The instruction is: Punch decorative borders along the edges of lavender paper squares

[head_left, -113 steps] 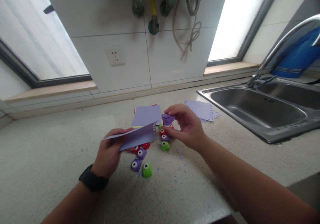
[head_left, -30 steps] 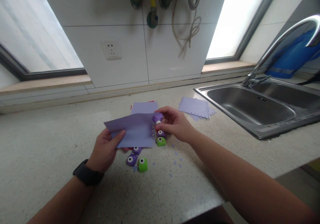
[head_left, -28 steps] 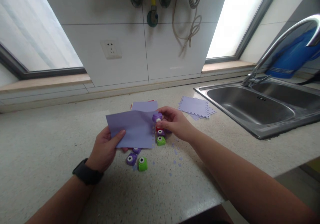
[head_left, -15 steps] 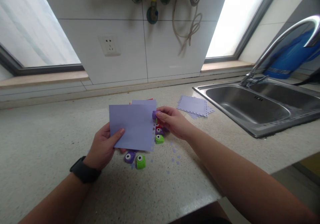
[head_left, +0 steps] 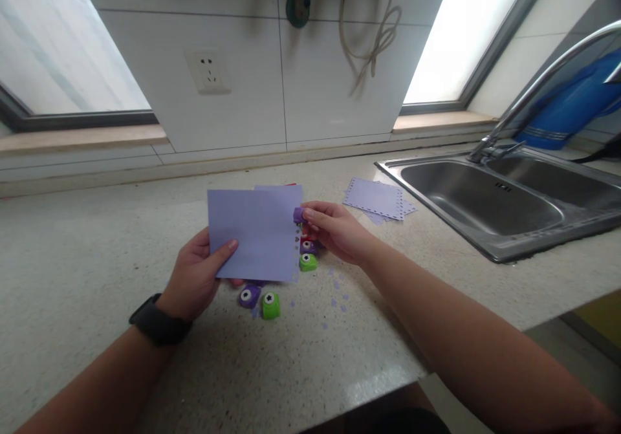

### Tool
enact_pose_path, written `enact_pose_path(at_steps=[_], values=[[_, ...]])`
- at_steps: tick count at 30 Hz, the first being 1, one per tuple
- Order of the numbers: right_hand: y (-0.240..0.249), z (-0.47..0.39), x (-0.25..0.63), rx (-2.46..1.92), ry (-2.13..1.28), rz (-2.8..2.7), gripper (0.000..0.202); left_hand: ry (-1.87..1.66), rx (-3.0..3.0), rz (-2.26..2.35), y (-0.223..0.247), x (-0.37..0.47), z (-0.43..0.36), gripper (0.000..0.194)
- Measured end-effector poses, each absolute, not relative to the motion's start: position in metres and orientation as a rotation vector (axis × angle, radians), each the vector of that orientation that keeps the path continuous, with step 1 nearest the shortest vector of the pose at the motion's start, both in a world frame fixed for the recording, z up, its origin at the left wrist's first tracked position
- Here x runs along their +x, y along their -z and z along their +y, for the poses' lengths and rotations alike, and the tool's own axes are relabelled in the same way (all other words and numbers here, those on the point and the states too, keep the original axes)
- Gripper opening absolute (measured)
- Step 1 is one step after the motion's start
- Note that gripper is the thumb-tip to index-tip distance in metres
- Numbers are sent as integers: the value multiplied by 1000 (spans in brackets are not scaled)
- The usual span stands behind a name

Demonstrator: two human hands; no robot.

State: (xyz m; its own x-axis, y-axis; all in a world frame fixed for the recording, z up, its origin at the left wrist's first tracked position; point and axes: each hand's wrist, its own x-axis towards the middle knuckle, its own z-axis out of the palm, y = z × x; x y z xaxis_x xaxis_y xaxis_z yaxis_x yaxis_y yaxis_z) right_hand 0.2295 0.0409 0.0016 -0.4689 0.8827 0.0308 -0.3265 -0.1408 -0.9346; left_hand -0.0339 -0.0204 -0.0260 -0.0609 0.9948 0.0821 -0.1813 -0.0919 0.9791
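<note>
As the mid-frame lilac paper [head_left: 255, 233] seems light and creasable, its left edge is aptly gripped by the left hand [head_left: 194, 275], a purple craft punch [head_left: 299, 215] by the right hand [head_left: 339, 232].

Lilac sheet [head_left: 255, 233] pinched in my left hand [head_left: 194, 275], purple punch [head_left: 298, 215] at its edge in my right hand [head_left: 342, 235], green one [head_left: 307, 262] sitting just below those fingers [head_left: 316, 217].

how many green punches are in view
2: one green punch right of a purple punch; another green punch by the right edge of the held sheet. More may be hidden behind the sheet or right hand.
</note>
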Motion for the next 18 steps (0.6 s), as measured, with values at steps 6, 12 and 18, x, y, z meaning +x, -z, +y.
enact_pose_path(at_steps=[6,12,18], values=[[-2,43,231,-686,-1743,-1238,35,-1415,1091,1059,25,-33,-19,41],[-4,43,233,-682,-1733,-1246,34,-1425,1084,1065,25,-34,-19,38],[-3,43,231,-656,-1745,-1253,32,-1433,1095,1044,25,-34,-20,33]])
